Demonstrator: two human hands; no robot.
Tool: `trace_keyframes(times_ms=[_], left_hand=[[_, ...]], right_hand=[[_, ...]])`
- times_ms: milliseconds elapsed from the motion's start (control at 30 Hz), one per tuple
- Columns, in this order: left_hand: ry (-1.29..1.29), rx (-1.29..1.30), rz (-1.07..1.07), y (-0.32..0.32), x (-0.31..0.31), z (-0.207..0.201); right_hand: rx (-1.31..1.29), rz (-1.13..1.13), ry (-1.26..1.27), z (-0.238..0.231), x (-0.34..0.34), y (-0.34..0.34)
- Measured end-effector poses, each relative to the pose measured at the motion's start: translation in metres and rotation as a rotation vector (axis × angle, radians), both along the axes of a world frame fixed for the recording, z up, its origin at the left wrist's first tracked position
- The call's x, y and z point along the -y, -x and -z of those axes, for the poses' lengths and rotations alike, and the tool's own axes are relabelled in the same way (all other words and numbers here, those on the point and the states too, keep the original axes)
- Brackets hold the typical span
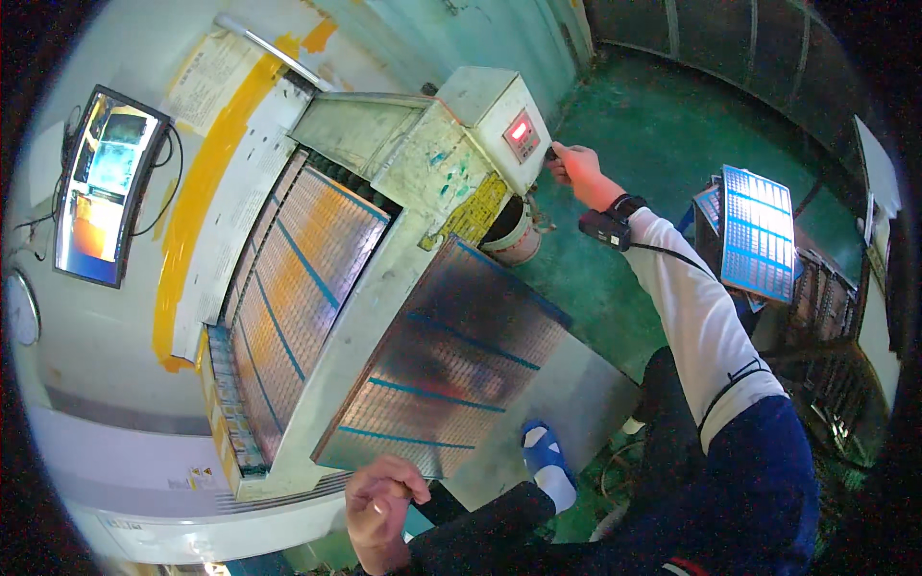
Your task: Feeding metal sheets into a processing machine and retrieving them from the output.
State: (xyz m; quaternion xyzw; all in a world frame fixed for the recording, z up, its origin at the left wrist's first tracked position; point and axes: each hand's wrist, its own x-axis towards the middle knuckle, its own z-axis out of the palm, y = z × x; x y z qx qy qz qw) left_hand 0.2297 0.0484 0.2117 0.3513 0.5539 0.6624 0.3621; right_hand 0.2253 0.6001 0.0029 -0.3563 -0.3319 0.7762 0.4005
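Green floor (629, 125) occupies upper right. Right hand (582, 174) pinches black knob (550, 153) on control box (488, 106); left hand (380, 501), lower centre, curls loosely, grip unclear.

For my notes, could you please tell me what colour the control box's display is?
The display glows red, best seen in the head view.

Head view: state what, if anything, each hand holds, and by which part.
Right hand: fingertips at a small dark knob on the control box; whether they grip it cannot be told. Left hand: curled near the metal panel, nothing visibly held.
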Motion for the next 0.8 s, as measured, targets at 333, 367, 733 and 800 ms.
trace_keyframes(times_ms=[333,367,733,800], left_hand=[[0.017,0.043,0.004,-0.0028,-0.0038,-0.0047],[0.012,0.047,0.006,-0.0027,-0.0038,-0.0048],[0.012,0.046,0.026,-0.0051,-0.0071,-0.0057],[0.032,0.040,0.012,-0.0052,-0.0071,-0.0061]], right_hand=[[-0.016,0.011,-0.063,0.0010,0.0004,0.0047],[0.018,0.036,-0.069,0.0017,0.0003,0.0058],[0.074,0.044,-0.093,0.0075,-0.0061,0.0079],[0.098,0.050,-0.073,0.0068,-0.0049,0.0073]])
